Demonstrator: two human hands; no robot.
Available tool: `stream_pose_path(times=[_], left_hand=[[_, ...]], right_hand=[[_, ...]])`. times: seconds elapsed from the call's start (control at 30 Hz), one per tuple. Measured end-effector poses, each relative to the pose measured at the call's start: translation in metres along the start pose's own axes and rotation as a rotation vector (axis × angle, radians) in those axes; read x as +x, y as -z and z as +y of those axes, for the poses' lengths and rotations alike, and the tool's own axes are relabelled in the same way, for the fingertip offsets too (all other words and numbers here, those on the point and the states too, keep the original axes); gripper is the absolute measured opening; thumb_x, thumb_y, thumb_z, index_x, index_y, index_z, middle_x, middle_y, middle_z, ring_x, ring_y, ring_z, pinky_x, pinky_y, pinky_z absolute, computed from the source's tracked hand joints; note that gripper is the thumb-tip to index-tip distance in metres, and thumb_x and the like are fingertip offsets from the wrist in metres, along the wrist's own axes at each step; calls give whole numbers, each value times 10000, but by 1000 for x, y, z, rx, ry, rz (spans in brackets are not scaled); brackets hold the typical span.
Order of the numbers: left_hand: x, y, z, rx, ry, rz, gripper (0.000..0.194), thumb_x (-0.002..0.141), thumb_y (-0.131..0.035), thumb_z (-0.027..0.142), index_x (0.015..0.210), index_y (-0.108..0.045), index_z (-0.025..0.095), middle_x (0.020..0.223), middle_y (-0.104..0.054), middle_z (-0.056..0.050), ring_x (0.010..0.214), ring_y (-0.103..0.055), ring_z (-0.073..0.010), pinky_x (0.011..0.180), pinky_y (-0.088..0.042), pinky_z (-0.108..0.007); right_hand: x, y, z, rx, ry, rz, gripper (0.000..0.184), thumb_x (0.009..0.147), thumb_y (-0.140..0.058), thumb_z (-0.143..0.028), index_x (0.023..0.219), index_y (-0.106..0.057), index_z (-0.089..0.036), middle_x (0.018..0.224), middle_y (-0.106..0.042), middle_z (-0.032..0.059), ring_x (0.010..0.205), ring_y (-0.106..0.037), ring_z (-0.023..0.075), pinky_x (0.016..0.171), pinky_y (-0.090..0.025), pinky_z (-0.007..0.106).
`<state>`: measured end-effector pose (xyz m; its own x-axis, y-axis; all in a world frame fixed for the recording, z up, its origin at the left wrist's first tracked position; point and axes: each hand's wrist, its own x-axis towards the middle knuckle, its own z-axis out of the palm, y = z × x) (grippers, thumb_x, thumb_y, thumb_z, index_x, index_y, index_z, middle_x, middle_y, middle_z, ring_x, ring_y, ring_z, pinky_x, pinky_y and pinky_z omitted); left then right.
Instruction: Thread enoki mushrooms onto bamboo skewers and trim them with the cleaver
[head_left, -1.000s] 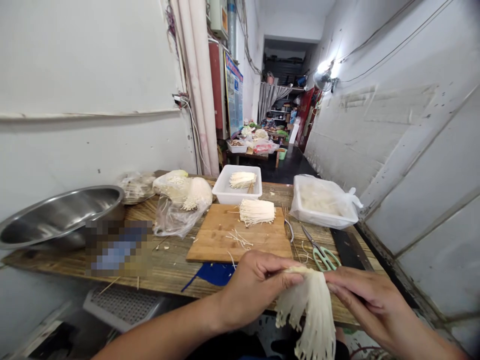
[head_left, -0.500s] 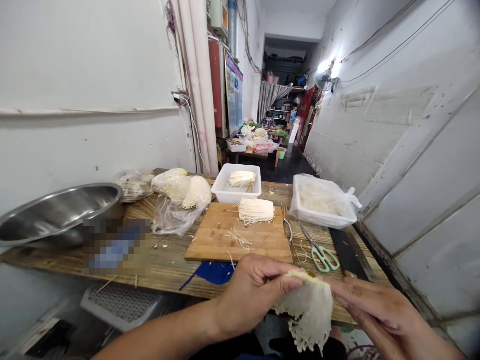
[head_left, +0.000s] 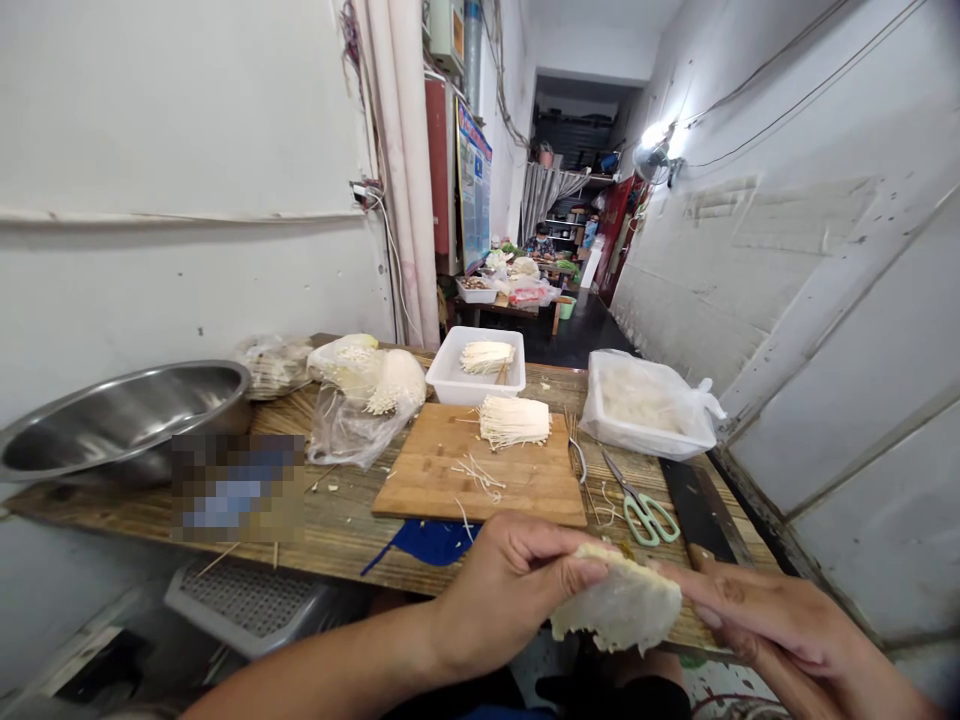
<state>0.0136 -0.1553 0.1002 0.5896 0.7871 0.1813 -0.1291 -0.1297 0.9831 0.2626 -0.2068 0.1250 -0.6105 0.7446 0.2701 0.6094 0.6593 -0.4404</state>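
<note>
Left hand (head_left: 510, 585) pinching mushroom bundle (head_left: 616, 608), right hand (head_left: 757, 620) under it — cutting board (head_left: 450, 480) beyond

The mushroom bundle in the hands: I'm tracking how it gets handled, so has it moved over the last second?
Yes. The mushroom bundle hung down well below the table edge; its loose ends have swung up and right, toward the right hand.
</note>
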Motion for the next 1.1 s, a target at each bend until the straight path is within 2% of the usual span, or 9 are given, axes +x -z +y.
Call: stream_pose_path(times=[0.13,0.3,0.43,0.57,0.8,0.97,1.1], left_hand=[[2,0,3,-35,22,-29,239,821,-615,347,981,-747,229,829,-751,-48,679,-606,-115,649,-474,-220],[4,1,5,-86,68,-69,257,807,-614,368,964,-755,220,759,-722,-35,622,-548,-103,587,-417,-212],[4,3,6,-113,86,-101,260,800,-617,381,938,-763,215,689,-686,-20,574,-495,-87,556,-375,-201],[5,3,5,-130,90,-111,247,786,-639,382,916,-767,215,668,-673,-14,560,-476,-78,548,-364,-195],[8,5,3,-113,81,-100,240,812,-619,353,940,-760,206,702,-706,-27,557,-503,-77,533,-362,-186],[8,5,-1,-3,-22,-38,254,850,-584,335,1022,-732,220,847,-746,-52,696,-610,-121,642,-450,-217],[5,3,-4,89,-101,14,273,872,-557,351,1050,-721,225,903,-749,-54,777,-650,-152,717,-487,-247]], right_hand=[[3,7,-1,-5,20,-44,595,840,-465,-53,1367,-461,-330,981,-696,26,795,-673,151,671,-550,218],[9,10,-1,-15,33,-15,598,842,-450,-35,1369,-460,-319,818,-671,11,660,-622,118,621,-505,209],[15,10,-2,30,80,-25,580,864,-438,-50,1381,-439,-313,772,-651,0,627,-594,110,594,-483,209],[19,9,-2,46,93,13,510,889,-442,-90,1350,-485,-304,689,-631,-12,605,-595,120,573,-475,216],[22,4,-3,-9,71,58,446,880,-461,-92,1264,-571,-291,865,-709,27,763,-674,152,678,-540,238],[28,-1,-6,-20,41,163,448,851,-528,-70,1210,-590,-330,856,-712,-16,786,-685,122,687,-540,176],[24,-1,0,-28,84,125,510,865,-480,-53,1294,-529,-324,938,-712,11,814,-681,125,709,-538,191]])
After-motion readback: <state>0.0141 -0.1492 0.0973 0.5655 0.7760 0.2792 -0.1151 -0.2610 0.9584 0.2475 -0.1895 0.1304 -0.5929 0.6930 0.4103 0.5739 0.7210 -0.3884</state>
